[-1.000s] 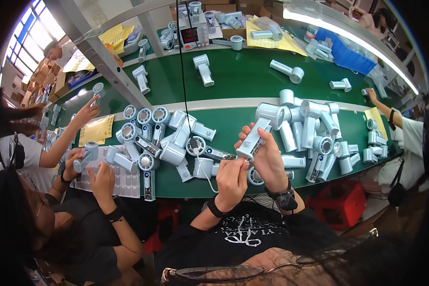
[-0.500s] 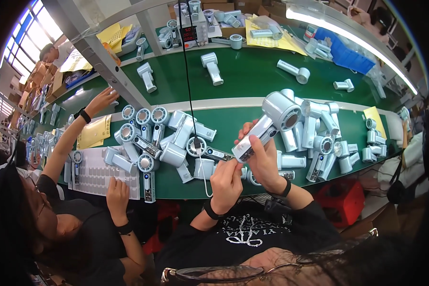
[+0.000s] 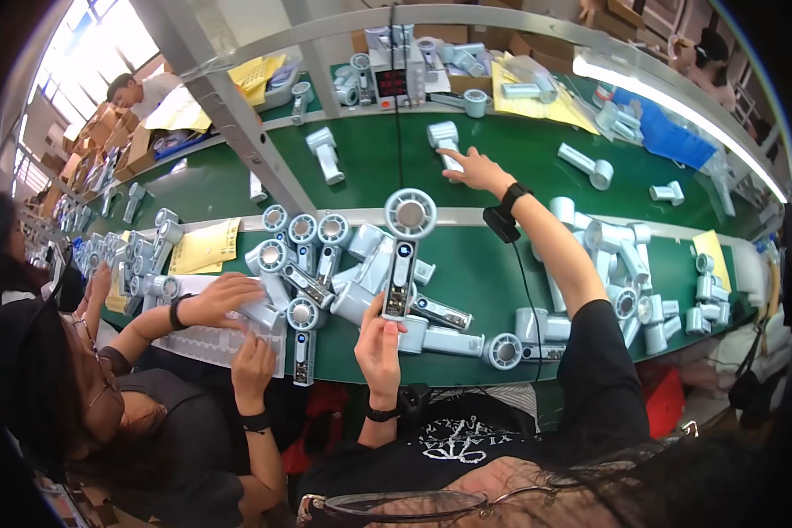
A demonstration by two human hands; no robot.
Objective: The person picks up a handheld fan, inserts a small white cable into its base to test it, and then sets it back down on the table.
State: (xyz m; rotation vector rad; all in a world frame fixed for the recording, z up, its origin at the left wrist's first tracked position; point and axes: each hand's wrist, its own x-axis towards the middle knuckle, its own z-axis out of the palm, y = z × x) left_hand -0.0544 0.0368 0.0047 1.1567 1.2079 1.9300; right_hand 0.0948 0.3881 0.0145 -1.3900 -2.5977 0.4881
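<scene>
My left hand (image 3: 380, 354) grips the lower end of a pale blue handheld fan (image 3: 411, 216), holding it upright with its round head on top. A small lit display shows on its dark, clear-fronted handle. My right hand (image 3: 480, 172) is stretched far forward over the green surface, fingers extended. Its fingertips are at the handle of another pale blue fan (image 3: 443, 135) lying there; no closed grip shows. A black wristband and a small black device (image 3: 502, 224) sit at my right wrist. More fans (image 3: 449, 341) lie just beside my left hand.
Piles of fans (image 3: 629, 251) lie to the right and left. A co-worker's hands (image 3: 224, 304) handle a fan over a white tray (image 3: 211, 348). A metal post (image 3: 251, 145) and a black hanging cable (image 3: 400, 132) cross the view. A blue bin (image 3: 664, 132) stands far right.
Both hands were together at one tilted fan. Now my left hand holds a fan upright, and my right hand has moved far forward. The co-worker's reaching hand has come back. The view has shifted.
</scene>
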